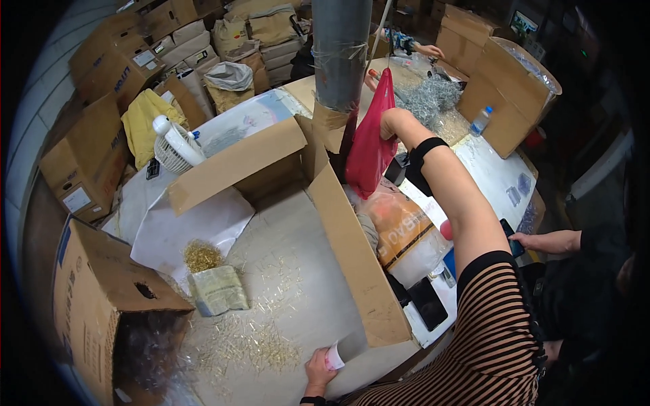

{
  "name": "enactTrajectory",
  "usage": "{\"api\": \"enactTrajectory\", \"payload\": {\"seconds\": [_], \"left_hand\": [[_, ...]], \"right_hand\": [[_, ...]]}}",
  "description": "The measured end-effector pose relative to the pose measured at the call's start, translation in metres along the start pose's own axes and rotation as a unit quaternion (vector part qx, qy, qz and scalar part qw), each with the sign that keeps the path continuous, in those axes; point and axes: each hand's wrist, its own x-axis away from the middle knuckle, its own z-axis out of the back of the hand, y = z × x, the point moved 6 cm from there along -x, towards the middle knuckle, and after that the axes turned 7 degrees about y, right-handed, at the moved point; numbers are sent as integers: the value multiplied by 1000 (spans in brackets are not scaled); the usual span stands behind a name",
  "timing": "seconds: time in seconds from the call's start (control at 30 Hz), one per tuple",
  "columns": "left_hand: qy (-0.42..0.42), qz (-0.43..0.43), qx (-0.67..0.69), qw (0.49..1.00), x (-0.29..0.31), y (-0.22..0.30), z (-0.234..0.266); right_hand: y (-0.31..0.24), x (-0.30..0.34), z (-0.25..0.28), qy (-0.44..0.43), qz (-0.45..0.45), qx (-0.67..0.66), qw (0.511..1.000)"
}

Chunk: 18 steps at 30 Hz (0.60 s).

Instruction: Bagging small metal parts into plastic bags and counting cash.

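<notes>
Low in the middle, my left hand [318, 369] is closed round the white-wrapped end of a flat grey scraper [350, 346]. Its blade lies by the near end of a long cardboard flap. My right arm stretches far forward, and my right hand [393, 123] is at a red plastic bag [371, 152] hanging beside the grey pillar. The fingers are hidden at the bag, so their grip does not show. Thin gold-coloured pins [261, 342] lie scattered over the worktable [318, 291]. A clump of gold pins [203, 256] sits above a greenish packet [219, 291].
Upright cardboard [359, 260] edges the work area. An open carton [88, 304] with clear plastic stands left, a white fan [177, 145] behind. Beyond the pillar [340, 54] lies a silvery wire-like heap [430, 98]. A person's hand [531, 241] at right holds a phone; another person's hand [428, 51] is farther back.
</notes>
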Motion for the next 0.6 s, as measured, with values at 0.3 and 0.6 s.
{"api": "enactTrajectory", "payload": {"seconds": [0.3, 0.6], "left_hand": [[3, -1, -2, 1000, -3, 8, 3], [11, 4, 6, 1000, -4, 9, 9]], "right_hand": [[30, -89, -102, -180, 35, 93, 979], [-32, -24, -42, 25, 148, 34, 988]]}}
